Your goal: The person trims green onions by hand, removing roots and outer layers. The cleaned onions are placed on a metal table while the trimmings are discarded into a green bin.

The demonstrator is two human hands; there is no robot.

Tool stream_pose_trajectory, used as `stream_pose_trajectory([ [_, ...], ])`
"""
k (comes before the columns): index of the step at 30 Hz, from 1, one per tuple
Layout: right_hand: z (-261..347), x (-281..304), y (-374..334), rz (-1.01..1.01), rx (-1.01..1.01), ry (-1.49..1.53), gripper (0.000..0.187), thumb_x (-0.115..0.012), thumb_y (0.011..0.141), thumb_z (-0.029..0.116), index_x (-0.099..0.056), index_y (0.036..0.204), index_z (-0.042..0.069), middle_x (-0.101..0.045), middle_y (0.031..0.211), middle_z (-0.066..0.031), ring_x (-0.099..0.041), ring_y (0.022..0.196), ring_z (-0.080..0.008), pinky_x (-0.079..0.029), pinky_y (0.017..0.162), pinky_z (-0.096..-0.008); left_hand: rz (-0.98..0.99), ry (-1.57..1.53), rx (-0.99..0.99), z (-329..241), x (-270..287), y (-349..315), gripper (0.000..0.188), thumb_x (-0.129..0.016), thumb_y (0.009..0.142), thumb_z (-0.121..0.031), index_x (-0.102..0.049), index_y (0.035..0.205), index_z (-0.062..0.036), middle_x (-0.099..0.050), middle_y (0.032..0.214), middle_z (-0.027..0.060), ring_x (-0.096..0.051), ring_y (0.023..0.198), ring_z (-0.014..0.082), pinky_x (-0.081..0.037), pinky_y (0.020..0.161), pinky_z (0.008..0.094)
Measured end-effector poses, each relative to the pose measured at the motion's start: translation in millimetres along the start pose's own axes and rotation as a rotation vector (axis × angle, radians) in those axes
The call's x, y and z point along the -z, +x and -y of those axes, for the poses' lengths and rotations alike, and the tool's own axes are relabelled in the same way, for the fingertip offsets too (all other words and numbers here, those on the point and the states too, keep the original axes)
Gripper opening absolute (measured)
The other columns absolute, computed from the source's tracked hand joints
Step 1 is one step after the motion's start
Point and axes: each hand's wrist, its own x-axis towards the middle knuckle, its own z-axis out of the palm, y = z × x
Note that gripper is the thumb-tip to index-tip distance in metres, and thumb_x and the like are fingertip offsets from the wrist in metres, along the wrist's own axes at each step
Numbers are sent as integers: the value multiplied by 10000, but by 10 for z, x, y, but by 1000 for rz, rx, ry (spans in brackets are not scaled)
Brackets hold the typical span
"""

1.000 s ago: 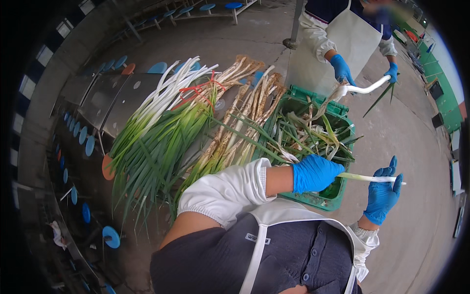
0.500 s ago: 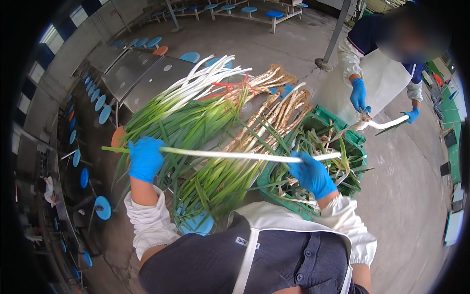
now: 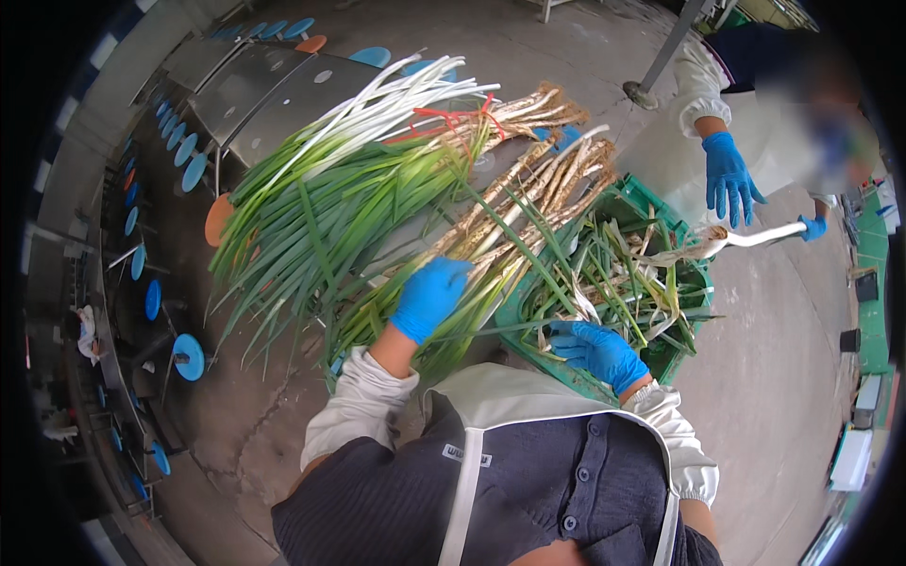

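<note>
My left hand (image 3: 429, 298), in a blue glove, is closed over the unpeeled green onions (image 3: 528, 212), brown-rooted with long green leaves. Its fingers curl around a stalk, though the hand hides most of what they grip. My right hand (image 3: 602, 356), gloved in blue too, hovers at the near side of a green crate (image 3: 540, 363), fingers stretched out toward the left and holding nothing I can see. Loose leaves and peeled skins (image 3: 613, 274) fill the crate. Farther left lie peeled green onions (image 3: 396, 99) with clean white stems, beside a bunch with a red tie (image 3: 453, 121).
Across the crate a co-worker's gloved hand (image 3: 729, 179) is spread, while their other hand (image 3: 813, 228) holds a part-peeled green onion (image 3: 764, 235). A metal table (image 3: 260, 99) with blue round stools (image 3: 194, 173) stands at the left. A post (image 3: 665, 57) rises behind the crate.
The peeled green onion I held across both hands is out of them. My left hand has moved right onto the unpeeled bundle; my right hand has loosened. The co-worker's nearer hand has let go and spread.
</note>
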Motion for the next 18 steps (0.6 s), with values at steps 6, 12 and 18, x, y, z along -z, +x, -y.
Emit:
stream_pose_trajectory([
  [6, -1395, 1048, -845, -446, 73, 551, 290, -512, 938, 264, -620, 1140, 86, -675, 944, -23, -627, 809, -158, -501, 724, -307, 279, -36, 108, -369, -774, -107, 203, -567, 846, -253, -680, 953, -124, -647, 903, 149, -615, 811, 353, -496, 717, 432],
  [12, -1704, 811, -921, -690, 229, 778, 248, -535, 932, 234, -633, 1103, 83, -670, 862, -16, -613, 722, -152, -515, 640, -304, 158, 393, 75, 161, -847, 704, 285, -606, 779, -335, -668, 939, -108, -598, 854, 185, -591, 845, 371, -472, 709, 472],
  [18, -1450, 798, -783, -646, 225, 509, 257, -545, 914, 257, -649, 1072, 83, -675, 858, -38, -613, 702, -138, -494, 647, -269, 277, 298, 81, 132, -912, 1094, 326, -618, 745, -370, -693, 843, -68, -629, 876, 246, -590, 854, 409, -486, 745, 494],
])
